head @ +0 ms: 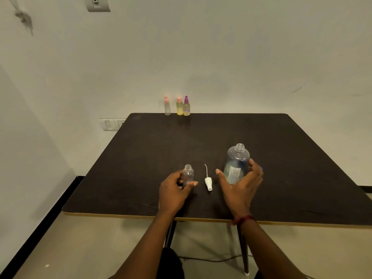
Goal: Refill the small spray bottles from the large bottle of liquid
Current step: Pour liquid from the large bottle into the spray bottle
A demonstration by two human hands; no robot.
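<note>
Pour pending: left grip (173, 192) holds the uncapped small bottle (188, 175); right grip (241, 186) wraps the open large bottle (237, 162) at its 3 o'clock. Next, likely: lift, tilt slowly.

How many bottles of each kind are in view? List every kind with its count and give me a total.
Capped small spray bottles: 3
Open small bottle, in the left hand: 1
Large bottle, in the right hand: 1
Total: 5
</note>
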